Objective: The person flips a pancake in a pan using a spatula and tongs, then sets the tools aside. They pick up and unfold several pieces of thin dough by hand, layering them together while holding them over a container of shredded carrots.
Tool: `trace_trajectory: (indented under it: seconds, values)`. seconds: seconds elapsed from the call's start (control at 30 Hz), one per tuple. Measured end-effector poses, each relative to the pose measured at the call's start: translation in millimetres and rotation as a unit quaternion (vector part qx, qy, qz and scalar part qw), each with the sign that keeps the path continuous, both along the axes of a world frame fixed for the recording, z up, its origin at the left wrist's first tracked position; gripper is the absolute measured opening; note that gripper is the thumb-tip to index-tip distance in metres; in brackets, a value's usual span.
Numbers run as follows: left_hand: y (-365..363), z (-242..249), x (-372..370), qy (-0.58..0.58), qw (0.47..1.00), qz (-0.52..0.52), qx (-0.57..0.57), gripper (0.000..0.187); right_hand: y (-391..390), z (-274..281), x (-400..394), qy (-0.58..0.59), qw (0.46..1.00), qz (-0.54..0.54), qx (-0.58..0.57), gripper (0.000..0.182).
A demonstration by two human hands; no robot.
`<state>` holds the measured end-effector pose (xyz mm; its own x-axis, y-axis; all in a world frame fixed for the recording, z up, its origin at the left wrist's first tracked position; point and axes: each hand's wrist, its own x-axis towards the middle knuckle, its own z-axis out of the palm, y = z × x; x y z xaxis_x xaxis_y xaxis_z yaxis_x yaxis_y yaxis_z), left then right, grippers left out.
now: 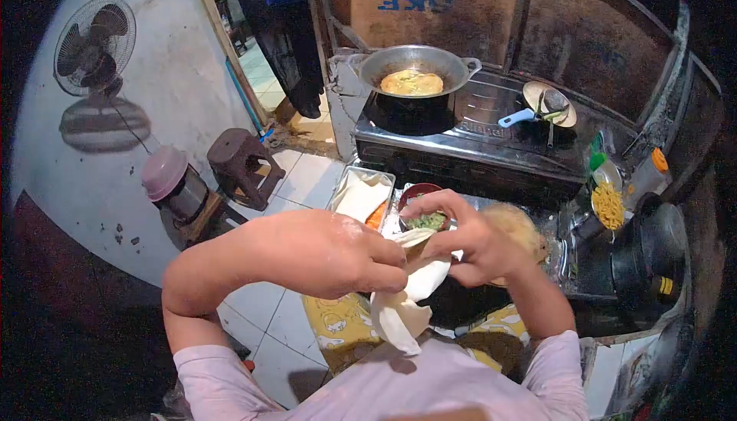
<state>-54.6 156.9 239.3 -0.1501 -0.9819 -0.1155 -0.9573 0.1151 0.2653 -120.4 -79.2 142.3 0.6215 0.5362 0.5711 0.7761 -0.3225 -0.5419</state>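
A thin white dough sheet (426,277) hangs between my two hands, its lower end drooping in front of my shirt. My left hand (361,256) is closed, fingers pinching the sheet's upper left part. My right hand (472,241) grips the other side between thumb and fingers, its index finger curved above. Just beyond is a dark red bowl (418,189) of chopped greens (427,223), partly covered by my right hand. Left of it, a metal tray (338,204) carries more white sheets (362,193) and orange shreds (376,216). A pale yellowish mound (516,227) shows behind my right wrist.
A wok (384,60) with a yellow food piece (412,82) sits on the stove (468,152). A blue-handled tool (518,118) lies on the stove's right. At right stand yellow pasta-like pieces (609,206) and a black pot (652,252). A brown stool (242,168) stands left.
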Motion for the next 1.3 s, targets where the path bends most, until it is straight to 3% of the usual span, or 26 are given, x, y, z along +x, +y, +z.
trace_trajectory:
  seconds: [0.07, 0.1, 0.17, 0.23, 0.3, 0.43, 0.5, 0.57, 0.63, 0.67, 0.77, 0.83, 0.9, 1.07, 1.3]
  values:
    - [0, -3, 0, 0.015, 1.0, 0.005, 0.003, 0.025, 10, -30, -1, -0.111, 0.991, -0.064, 0.046, 0.024]
    - [0, -7, 1, 0.031, 0.999, 0.012, 0.003, 0.027, 17, -44, -4, -0.11, 0.99, -0.068, 0.048, 0.024]
    - [-4, -23, 6, 0.078, 0.997, 0.002, -0.029, 0.029, 33, -70, -13, -0.17, 0.965, -0.185, 0.076, 0.029]
    - [-3, -38, 10, 0.122, 0.991, -0.005, -0.06, 0.03, 44, -93, -11, -0.192, 0.957, -0.192, 0.103, 0.04]
    - [3, -51, 12, 0.107, 0.991, 0.058, -0.058, 0.034, 49, -97, -14, -0.243, 0.924, -0.248, 0.159, 0.042]
    - [11, -73, 6, 0.068, 0.979, 0.077, -0.175, 0.035, 43, -81, -20, -0.211, 0.95, -0.203, 0.107, 0.041]
    - [17, -74, -2, -0.028, 0.951, 0.071, -0.299, 0.04, 45, -69, -19, -0.205, 0.959, -0.185, 0.059, 0.037]
    - [21, -69, -6, -0.06, 0.94, 0.042, -0.334, 0.039, 49, -46, -24, -0.21, 0.961, -0.162, 0.08, 0.035]
    - [26, -76, -11, -0.038, 0.895, 0.02, -0.444, 0.036, 55, -32, -28, -0.256, 0.951, -0.127, 0.115, 0.038]
    - [35, -92, -12, 0.121, 0.906, 0.097, -0.393, 0.034, 53, -21, -29, -0.242, 0.961, -0.099, 0.086, 0.041]
    - [36, -109, 0, 0.076, 0.913, 0.095, -0.389, 0.033, 47, -21, -19, -0.141, 0.986, -0.073, 0.047, 0.04]
    - [35, -127, 5, 0.146, 0.904, 0.114, -0.386, 0.03, 37, -23, -12, -0.109, 0.992, -0.058, 0.022, 0.046]
    - [37, -132, 11, 0.203, 0.906, 0.101, -0.356, 0.029, 31, -19, -8, -0.026, 0.998, -0.022, -0.058, 0.038]
    - [41, -119, 11, 0.21, 0.919, 0.088, -0.321, 0.032, 22, -10, -9, 0.022, 0.995, 0.033, -0.095, 0.048]
    - [38, -108, 13, 0.135, 0.951, 0.115, -0.253, 0.037, 32, -13, -4, 0.061, 0.993, 0.023, -0.095, 0.039]
